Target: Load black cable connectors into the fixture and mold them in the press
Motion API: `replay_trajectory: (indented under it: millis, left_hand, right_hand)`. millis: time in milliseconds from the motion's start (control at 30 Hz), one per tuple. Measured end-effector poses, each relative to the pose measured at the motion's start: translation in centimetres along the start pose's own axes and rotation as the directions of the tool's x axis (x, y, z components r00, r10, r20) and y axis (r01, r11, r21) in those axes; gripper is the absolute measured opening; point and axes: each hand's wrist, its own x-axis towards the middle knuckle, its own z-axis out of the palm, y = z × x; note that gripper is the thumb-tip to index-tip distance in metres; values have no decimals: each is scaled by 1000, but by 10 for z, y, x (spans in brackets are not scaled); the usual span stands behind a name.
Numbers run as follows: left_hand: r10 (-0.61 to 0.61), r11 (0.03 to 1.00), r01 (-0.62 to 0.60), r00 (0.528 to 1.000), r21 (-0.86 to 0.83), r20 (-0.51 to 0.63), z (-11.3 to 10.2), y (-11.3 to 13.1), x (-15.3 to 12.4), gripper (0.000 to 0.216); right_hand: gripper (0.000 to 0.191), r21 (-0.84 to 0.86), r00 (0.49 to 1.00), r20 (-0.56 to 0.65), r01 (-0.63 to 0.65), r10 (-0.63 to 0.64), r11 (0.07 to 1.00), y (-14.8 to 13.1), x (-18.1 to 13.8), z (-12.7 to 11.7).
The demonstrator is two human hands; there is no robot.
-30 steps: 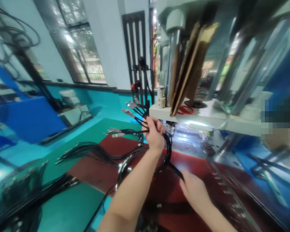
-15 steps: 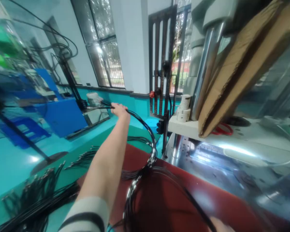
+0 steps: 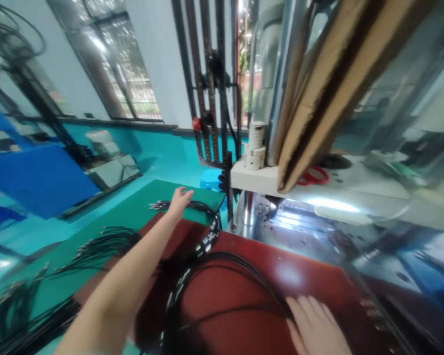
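My left hand (image 3: 180, 201) reaches far out over a bundle of thin black cables with metal ends (image 3: 159, 204), close to the green table's far side. Its fingers stretch up off the cables and look apart. The bundle bends towards me, with light bands around a stretch of it (image 3: 207, 241). From there a loop of black cable (image 3: 251, 271) curves right across a reddish-brown board (image 3: 240, 296). At its right end, this loop passes between the thumb and fingers of my right hand (image 3: 314, 323), whose fingers lie rather straight. The palm is hidden.
More black cables (image 3: 107, 241) lie fanned out on the green table top (image 3: 140, 207) at left. A press machine (image 3: 259, 180) stands at right, with folded cardboard (image 3: 318, 93) and red-handled scissors (image 3: 314, 176) on its ledge. A blue stool (image 3: 210, 178) is behind the table.
My left hand has come down with the cable ends, which now lie on the table; its fingers have loosened. My right hand has come further into view. The camera has turned right.
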Motion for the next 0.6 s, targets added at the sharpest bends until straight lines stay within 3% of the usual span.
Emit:
replay_trajectory:
  millis: [33, 67, 100, 133, 167, 200, 233, 333, 467, 600]
  left_hand:
    - [37, 998, -45, 983, 40, 182, 5, 4, -21, 39]
    - [108, 979, -175, 873, 100, 476, 10, 7, -46, 42]
    - [153, 923, -360, 664, 134, 732, 15, 10, -73, 47]
    - [159, 828, -545, 458, 135, 875, 19, 12, -101, 58]
    - [150, 712, -691, 319, 122, 936, 23, 13, -128, 72]
    - [126, 592, -796, 246, 126, 961, 28, 11, -152, 81]
    - [115, 479, -867, 218, 138, 969, 33, 9, -173, 86]
    - [153, 272, -944, 236, 189, 960, 49, -6, -207, 80]
    - [219, 202, -965, 213, 170, 952, 67, -18, -213, 62]
    - [292, 131, -974, 216, 185, 932, 76, -14, -216, 42]
  right_hand:
    - [30, -1, 1000, 13, -28, 28, 1000, 0, 3, -8]
    - [34, 18, 997, 51, -52, 51, 999, 1, 6, -16]
    - [37, 49, 992, 103, -78, 73, 996, 4, 7, -26]
    - [38, 77, 982, 159, -116, 102, 990, 11, 6, -36]
    - [37, 94, 971, 196, -159, 139, 983, 20, 3, -47]
    - [36, 101, 956, 226, -211, 184, 972, 30, -4, -58]
    - [35, 104, 939, 253, -265, 232, 959, 42, -14, -70]
    - [35, 58, 842, 372, -442, 392, 895, 75, -59, -101]
    - [41, 9, 656, 572, -605, 492, 796, 87, -112, -121]
    - [41, 34, 579, 633, -684, 514, 729, 76, -115, -119]
